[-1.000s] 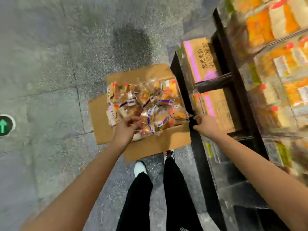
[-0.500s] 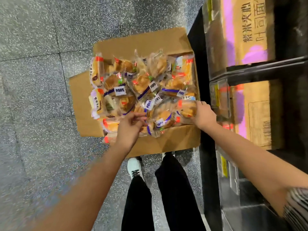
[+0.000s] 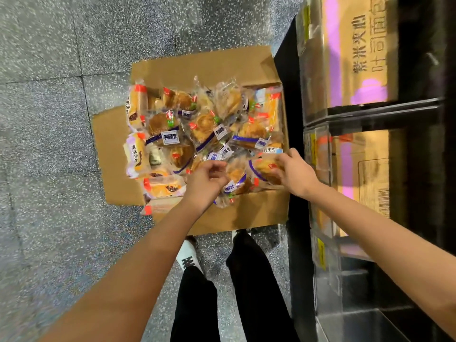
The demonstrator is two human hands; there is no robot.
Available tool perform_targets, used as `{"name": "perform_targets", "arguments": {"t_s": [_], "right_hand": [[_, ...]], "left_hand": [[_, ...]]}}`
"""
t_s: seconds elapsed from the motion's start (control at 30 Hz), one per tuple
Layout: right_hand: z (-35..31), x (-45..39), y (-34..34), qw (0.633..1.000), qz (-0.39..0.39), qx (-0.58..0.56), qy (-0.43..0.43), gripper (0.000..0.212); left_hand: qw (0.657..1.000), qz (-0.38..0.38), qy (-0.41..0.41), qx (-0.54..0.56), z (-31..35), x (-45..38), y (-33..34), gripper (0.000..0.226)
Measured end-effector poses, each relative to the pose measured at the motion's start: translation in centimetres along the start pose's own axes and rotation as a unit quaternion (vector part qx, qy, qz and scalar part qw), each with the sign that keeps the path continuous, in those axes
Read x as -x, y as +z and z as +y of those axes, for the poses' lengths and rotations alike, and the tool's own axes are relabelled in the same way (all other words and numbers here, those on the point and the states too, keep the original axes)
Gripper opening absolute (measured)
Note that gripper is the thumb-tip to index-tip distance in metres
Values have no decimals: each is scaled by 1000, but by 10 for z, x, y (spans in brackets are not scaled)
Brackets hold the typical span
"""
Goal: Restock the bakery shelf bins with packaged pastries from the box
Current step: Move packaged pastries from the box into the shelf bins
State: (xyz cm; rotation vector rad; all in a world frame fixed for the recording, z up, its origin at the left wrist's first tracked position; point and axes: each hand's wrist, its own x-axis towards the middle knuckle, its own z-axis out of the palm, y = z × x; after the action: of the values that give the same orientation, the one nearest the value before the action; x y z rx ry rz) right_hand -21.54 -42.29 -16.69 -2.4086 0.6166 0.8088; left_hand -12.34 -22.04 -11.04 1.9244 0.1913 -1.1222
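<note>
An open cardboard box lies on the floor, filled with several packaged pastries in clear wrappers with purple and orange labels. My left hand hovers over the near middle of the pile with its fingers curled; what it holds, if anything, is hidden. My right hand grips a wrapped pastry at the box's near right corner. The shelf with clear bins rises to the right of the box.
Two brown cartons with pink stripes sit in the black shelf's lower compartments. A clear bin front stands close to my right hand. My legs and shoes are just behind the box on the speckled grey floor.
The view dropped closer to the box. My right hand moved from the shelf edge into the box and closed on a pastry. My left hand stayed over the near middle of the pile.
</note>
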Motion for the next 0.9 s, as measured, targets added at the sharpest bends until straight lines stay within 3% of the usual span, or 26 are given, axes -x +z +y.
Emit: {"name": "perform_targets", "arguments": {"t_s": [0.13, 0.23, 0.3, 0.4, 0.47, 0.6, 0.67, 0.73, 0.77, 0.9], "right_hand": [[-25, 28, -40, 976, -57, -209, -17, 45], [-44, 44, -62, 944, -55, -325, -16, 33], [-57, 50, -73, 935, -70, -344, -45, 29], [-79, 60, -87, 931, -102, -339, -93, 38], [-95, 65, -91, 936, -112, -316, -112, 40], [-118, 62, -83, 951, -125, -248, -138, 24], [-118, 55, -76, 949, -150, -248, -125, 30], [-111, 43, -68, 954, -144, -241, -103, 42], [-104, 35, -65, 962, -120, -232, -85, 46], [-71, -5, -54, 985, -3, -170, 15, 58]], "left_hand": [[998, -20, 27, -52, 9, 18, -10, 38], [997, -27, 48, -46, 13, 29, -21, 42], [997, -14, 66, -37, 16, 35, -32, 58], [995, -11, 101, -15, 20, 43, -47, 101], [991, -24, 116, -55, 21, 47, -54, 116], [975, -88, 74, -191, 22, 48, -64, 117], [975, -95, 46, -197, 18, 46, -63, 95], [985, -67, 49, -153, 13, 48, -63, 51], [990, -45, 48, -128, 9, 47, -63, 44], [996, 82, -19, 14, -19, 32, -63, 49]]}}
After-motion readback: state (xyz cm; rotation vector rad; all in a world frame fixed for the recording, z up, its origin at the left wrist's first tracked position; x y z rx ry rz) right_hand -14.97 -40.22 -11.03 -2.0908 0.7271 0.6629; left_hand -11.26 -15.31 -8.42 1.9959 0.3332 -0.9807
